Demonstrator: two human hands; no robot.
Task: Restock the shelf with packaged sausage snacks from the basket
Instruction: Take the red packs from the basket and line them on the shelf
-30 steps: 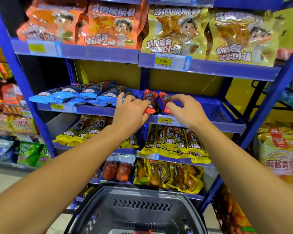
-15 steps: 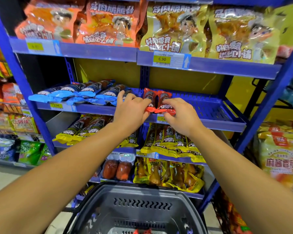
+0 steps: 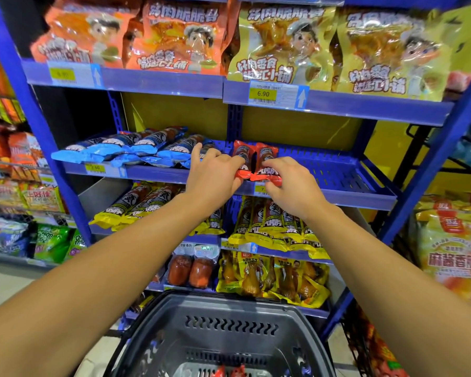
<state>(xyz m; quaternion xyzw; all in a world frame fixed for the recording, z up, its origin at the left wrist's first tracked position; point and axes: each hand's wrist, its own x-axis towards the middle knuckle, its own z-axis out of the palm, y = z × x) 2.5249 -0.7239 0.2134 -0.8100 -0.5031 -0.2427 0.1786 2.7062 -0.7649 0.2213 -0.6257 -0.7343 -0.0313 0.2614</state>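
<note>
Two red sausage snack packs lie side by side at the left end of the blue middle shelf tray [image 3: 337,175]. My left hand [image 3: 215,172] grips the left red pack [image 3: 241,153] with its fingers curled over it. My right hand [image 3: 288,183] holds the near end of the right red pack [image 3: 267,156]. Below me the grey basket [image 3: 223,317] stands, with red pack ends [image 3: 229,372] showing at its bottom edge.
Blue sausage packs [image 3: 136,148] fill the shelf section to the left. Yellow sausage packs [image 3: 269,224] lie on the shelf below, with drumstick packs [image 3: 272,276] lower down. Large snack bags [image 3: 283,44] stand on the top shelf. Blue uprights frame the rack.
Both hands have drawn the two red packs together and toward the shelf's front edge. The right pack now lies straight beside the left one.
</note>
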